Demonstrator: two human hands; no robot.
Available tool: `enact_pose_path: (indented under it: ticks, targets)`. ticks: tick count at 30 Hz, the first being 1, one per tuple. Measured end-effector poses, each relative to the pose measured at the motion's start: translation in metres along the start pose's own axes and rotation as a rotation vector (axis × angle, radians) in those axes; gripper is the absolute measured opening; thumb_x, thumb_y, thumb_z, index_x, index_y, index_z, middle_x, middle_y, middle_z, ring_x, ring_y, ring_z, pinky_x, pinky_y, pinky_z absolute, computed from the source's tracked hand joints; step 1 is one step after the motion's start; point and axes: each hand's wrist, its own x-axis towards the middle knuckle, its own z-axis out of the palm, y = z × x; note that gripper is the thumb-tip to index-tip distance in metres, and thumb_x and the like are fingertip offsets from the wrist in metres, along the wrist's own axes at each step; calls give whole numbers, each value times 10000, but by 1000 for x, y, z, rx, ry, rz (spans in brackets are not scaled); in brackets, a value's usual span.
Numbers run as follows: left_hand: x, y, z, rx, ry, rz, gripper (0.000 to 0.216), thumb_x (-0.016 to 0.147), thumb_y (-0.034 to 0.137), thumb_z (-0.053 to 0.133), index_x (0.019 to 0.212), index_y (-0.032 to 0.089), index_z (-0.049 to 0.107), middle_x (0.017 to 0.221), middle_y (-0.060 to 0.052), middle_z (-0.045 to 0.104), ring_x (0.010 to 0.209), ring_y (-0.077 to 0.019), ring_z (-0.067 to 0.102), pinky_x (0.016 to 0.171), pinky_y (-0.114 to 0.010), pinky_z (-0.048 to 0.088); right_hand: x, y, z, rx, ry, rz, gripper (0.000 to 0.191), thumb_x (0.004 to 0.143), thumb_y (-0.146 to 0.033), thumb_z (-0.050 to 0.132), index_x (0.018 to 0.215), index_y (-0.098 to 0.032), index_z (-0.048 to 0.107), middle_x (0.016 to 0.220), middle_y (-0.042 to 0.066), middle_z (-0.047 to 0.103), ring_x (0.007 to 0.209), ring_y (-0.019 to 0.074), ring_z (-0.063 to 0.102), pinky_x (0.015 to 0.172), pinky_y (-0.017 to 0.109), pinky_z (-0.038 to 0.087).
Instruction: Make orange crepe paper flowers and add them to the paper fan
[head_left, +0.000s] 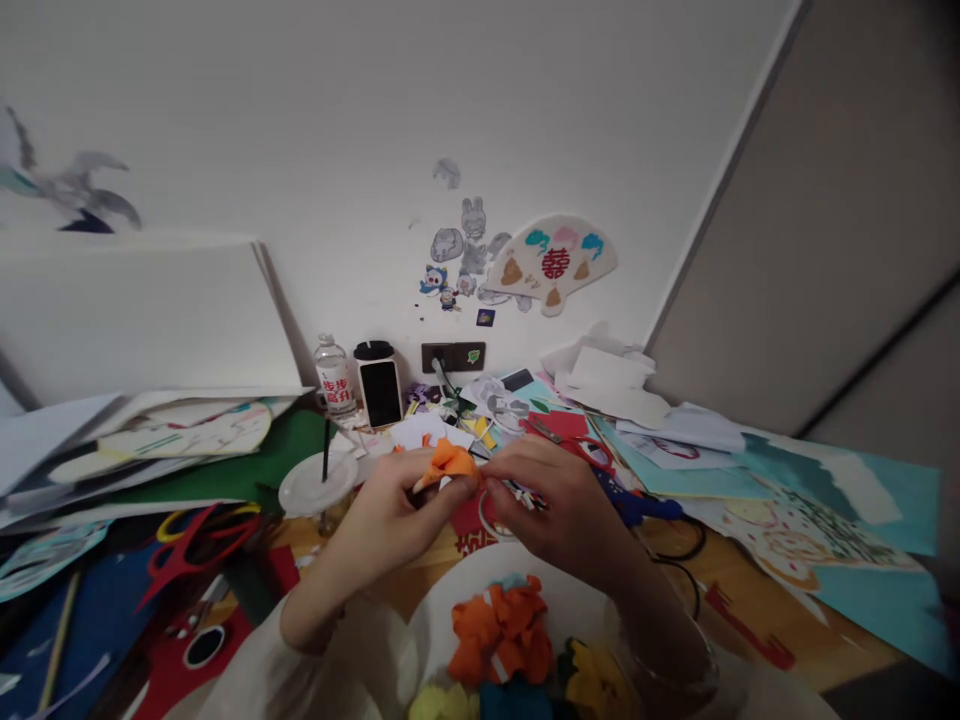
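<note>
1. Both hands are meeting above the middle of the wooden bench (427, 578), just beyond a white plate (429, 612) near its near edge. The left hand (394, 512) is gripping a crumpled orange piece (451, 458) between thumb and fingers; the right hand (553, 498) is closing its thumb and fingertips at the piece's right end. Holding it from two sides is probably keeping something so soft steady.

2. The plate is carrying an orange bundle (504, 628), with a yellow ruffled piece (600, 682) toward its right rim. It is sitting between the forearms, perhaps to keep these soft pieces together and within reach.

3. Red-handled scissors (184, 560) are lying toward the bench's left edge, and a blue tool (637, 503) is resting to the right of the right hand, likely handy for either side. A bottle (334, 375) is standing at the far edge by the wall, seemingly out of the way.

4. The fingers are hiding the orange piece's underside, and the right fingertips' exact contact is hard to make out. The picture's bottom edge is cutting off the plate's near side, and the right hand is covering part of the blue tool.
</note>
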Motion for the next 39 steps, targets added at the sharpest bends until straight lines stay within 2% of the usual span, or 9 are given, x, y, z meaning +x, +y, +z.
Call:
enact_pose_path:
  ticks: [4, 9, 13, 17, 24, 28, 33, 39]
  targets:
    - [0, 1, 2, 29, -12, 14, 237, 880, 295, 501, 745, 146, 627, 705, -22, 627, 670, -134, 548, 614, -228, 417, -1, 1, 6, -94, 27, -17, 83, 822, -135, 512, 787, -158, 584, 772, 49, 625, 756, 170, 547, 699, 303, 443]
    - [-1, -1, 4, 137, -21, 72, 210, 858, 199, 487, 654, 155, 515, 617, 12, 512, 586, -106, 445, 547, -224, 327, -2, 0, 11, -264, 31, -31, 88, 780, -121, 492, 729, -166, 549, 717, 48, 591, 720, 188, 524, 653, 309, 423]
    - [-1, -1, 0, 139, -94, 135, 193, 814, 99, 487, 641, 164, 433, 616, 34, 436, 582, -95, 392, 554, -230, 290, -4, -3, 11, -263, -4, -49, 72, 782, -116, 505, 776, -160, 562, 772, 63, 611, 759, 195, 537, 676, 310, 428]
    - [-2, 0, -3, 93, -147, 131, 168, 798, 43, 464, 682, 165, 460, 641, 33, 446, 601, -98, 398, 565, -229, 299, -6, -3, 8, -206, 1, -52, 122, 816, -91, 470, 768, -171, 549, 758, 48, 604, 745, 179, 534, 666, 297, 419]
    - [-3, -1, -3, 77, -68, 137, 168, 798, 39, 474, 686, 165, 473, 651, 28, 475, 629, -105, 416, 589, -224, 323, -4, -8, 2, -156, -17, -38, 99, 826, -117, 481, 825, -162, 569, 767, 51, 606, 747, 177, 537, 680, 299, 421]
    - [-4, 3, -3, 98, -79, 173, 188, 756, 6, 478, 667, 167, 442, 628, 39, 442, 602, -96, 392, 567, -219, 301, -4, -9, 3, -205, 7, -69, 88, 825, -137, 490, 807, -152, 575, 760, 63, 617, 741, 184, 550, 662, 301, 426]
    - [-5, 4, 0, 121, -57, 151, 204, 794, 61, 472, 634, 170, 410, 602, 33, 421, 587, -102, 392, 550, -226, 294, -4, -10, 5, -271, 20, -67, 81, 801, -137, 488, 786, -160, 565, 737, 60, 608, 716, 187, 546, 633, 297, 416]
    - [-5, -2, 3, 93, -45, 154, 167, 783, 49, 499, 662, 163, 489, 628, 23, 489, 606, -105, 432, 572, -223, 326, -3, -10, 7, -303, 34, -51, 115, 796, -114, 448, 750, -159, 543, 716, 60, 575, 701, 189, 517, 613, 297, 394]
